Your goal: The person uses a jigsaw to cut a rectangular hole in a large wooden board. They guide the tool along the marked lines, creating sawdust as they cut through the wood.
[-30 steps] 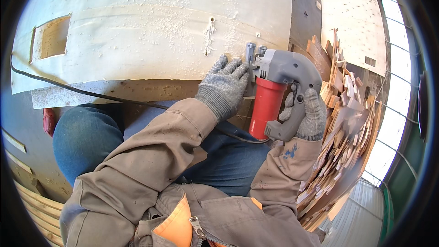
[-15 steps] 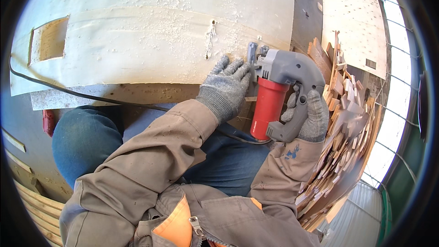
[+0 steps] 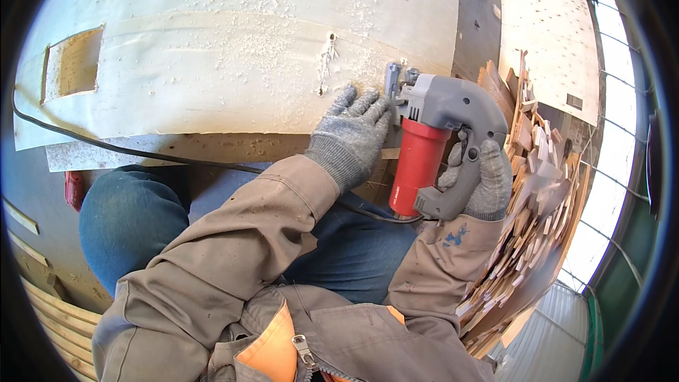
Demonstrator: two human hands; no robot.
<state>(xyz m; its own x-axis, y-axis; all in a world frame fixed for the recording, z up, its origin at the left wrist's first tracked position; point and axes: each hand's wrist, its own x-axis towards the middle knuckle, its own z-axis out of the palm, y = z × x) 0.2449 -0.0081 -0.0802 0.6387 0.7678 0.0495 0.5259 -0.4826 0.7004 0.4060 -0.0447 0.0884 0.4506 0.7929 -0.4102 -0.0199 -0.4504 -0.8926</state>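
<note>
**Gloved hands and a red-and-grey power tool at the panel's near edge**

Pale panel [image 3: 212, 95]: largest item, spread in front of the seated person, near edge toward the knees. Second pale panel [image 3: 544, 35]: well apart, beyond the first one's right edge; small dark rectangular openings in it. Heap of wood offcuts [image 3: 534, 205]: off the near right corner, strips and slats piled loosely at mixed angles.

Power tool [image 3: 417, 163]: located at the near edge, close to the near right corner. Its grey head and foot lie over the panel; the red barrel projects past the edge toward the person. Whether the foot touches the surface cannot be told.

Left hand [image 3: 352, 131]: grey glove, palm down, fingers extended and slightly spread over the near edge, just beside the tool's foot; no grasp visible. Right hand [image 3: 488, 180]: grey glove, closed around the tool's grey loop handle, fingers curled through the opening.

Black cable [image 3: 127, 151]: crosses the near left corner, runs along the near edge, passes under the left forearm and reaches the barrel's lower end. Square cut-out [image 3: 73, 64]: near the left edge. Ragged slit [image 3: 327, 67]: beyond the left fingertips, small dark hole at its far end. Pale shavings [image 3: 265, 32]: scattered mid-panel.
</note>
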